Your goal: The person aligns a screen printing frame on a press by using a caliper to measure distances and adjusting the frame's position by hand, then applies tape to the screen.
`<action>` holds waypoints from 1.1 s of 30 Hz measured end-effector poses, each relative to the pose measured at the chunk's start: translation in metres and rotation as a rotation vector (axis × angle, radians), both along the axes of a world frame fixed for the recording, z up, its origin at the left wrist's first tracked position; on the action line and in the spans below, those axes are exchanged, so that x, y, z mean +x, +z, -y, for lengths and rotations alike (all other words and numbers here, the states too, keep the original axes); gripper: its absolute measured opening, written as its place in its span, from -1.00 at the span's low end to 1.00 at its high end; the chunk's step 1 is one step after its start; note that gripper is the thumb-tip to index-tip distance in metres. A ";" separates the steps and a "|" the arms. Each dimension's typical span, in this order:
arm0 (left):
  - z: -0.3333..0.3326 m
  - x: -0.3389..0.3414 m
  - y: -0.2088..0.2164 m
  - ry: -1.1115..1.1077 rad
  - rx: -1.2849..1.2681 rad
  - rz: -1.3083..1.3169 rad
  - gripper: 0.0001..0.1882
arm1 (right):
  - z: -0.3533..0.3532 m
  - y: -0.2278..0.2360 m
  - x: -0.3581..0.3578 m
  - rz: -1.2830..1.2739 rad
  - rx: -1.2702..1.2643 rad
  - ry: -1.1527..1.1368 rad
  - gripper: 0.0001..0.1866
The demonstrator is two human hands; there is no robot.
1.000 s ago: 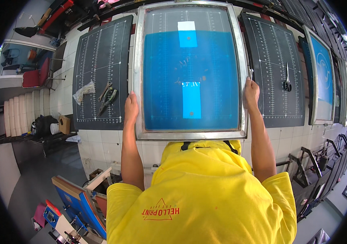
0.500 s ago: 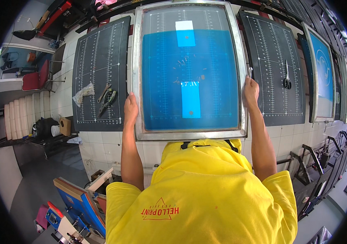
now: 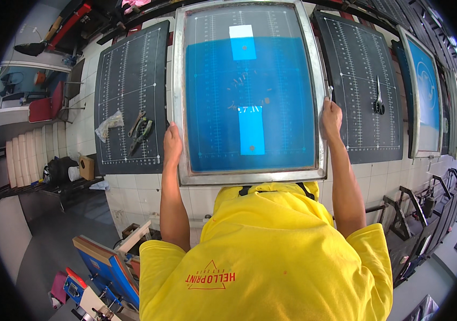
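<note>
A screen printing frame (image 3: 250, 178) with bare metal edges lies before me. Its mesh (image 3: 212, 96) is mostly blue, with a greyish far strip. Two pale rectangles, one far (image 3: 240, 32) and one near (image 3: 252, 125), show in the mesh area, with small marks between them. My left hand (image 3: 173, 143) is closed on the frame's left edge. Farther up the opposite edge, my right hand (image 3: 331, 119) grips the frame too; a small shiny piece (image 3: 329, 92) shows by its fingertips, its kind unclear. The fingers under the frame are hidden.
On the dark gridded board (image 3: 116, 69) to the left lie a clear plastic bag (image 3: 109, 125) and pliers (image 3: 141, 134). Scissors (image 3: 379, 99) rest on the right board (image 3: 354, 64). Another blue screen (image 3: 422, 91) leans at far right. A red chair (image 3: 46, 107) stands left.
Both hands keep their hold at the frame's sides. The view has shifted very slightly; nothing has been let go or taken up.
</note>
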State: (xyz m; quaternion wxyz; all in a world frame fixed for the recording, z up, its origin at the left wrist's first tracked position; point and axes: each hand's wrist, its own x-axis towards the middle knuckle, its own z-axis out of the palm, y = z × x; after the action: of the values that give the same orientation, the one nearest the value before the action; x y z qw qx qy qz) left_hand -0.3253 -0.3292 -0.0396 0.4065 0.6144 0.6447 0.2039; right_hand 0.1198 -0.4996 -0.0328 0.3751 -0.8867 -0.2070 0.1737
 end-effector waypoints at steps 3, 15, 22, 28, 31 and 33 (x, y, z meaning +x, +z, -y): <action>-0.001 -0.004 -0.001 -0.003 -0.011 -0.005 -0.32 | -0.002 0.008 -0.004 -0.013 -0.031 -0.011 -0.46; 0.000 0.001 0.003 -0.021 0.030 -0.045 -0.33 | -0.001 0.005 -0.002 -0.020 -0.041 -0.033 -0.46; -0.001 -0.001 -0.002 -0.011 0.028 -0.042 -0.32 | -0.001 -0.001 0.001 0.032 -0.029 -0.004 -0.45; 0.000 0.000 -0.003 0.001 0.048 -0.020 -0.33 | 0.000 -0.005 0.004 0.010 -0.027 0.001 -0.45; 0.000 -0.002 -0.003 0.003 0.021 -0.019 -0.33 | -0.001 -0.001 0.000 0.002 -0.028 -0.012 -0.45; 0.000 0.000 0.001 0.000 0.006 -0.022 -0.34 | 0.000 0.000 0.000 -0.004 -0.030 -0.017 -0.45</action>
State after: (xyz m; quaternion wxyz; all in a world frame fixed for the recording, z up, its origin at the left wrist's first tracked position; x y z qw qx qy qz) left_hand -0.3252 -0.3292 -0.0387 0.3975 0.6179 0.6486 0.1991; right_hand 0.1200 -0.4992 -0.0326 0.3634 -0.8937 -0.1962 0.1755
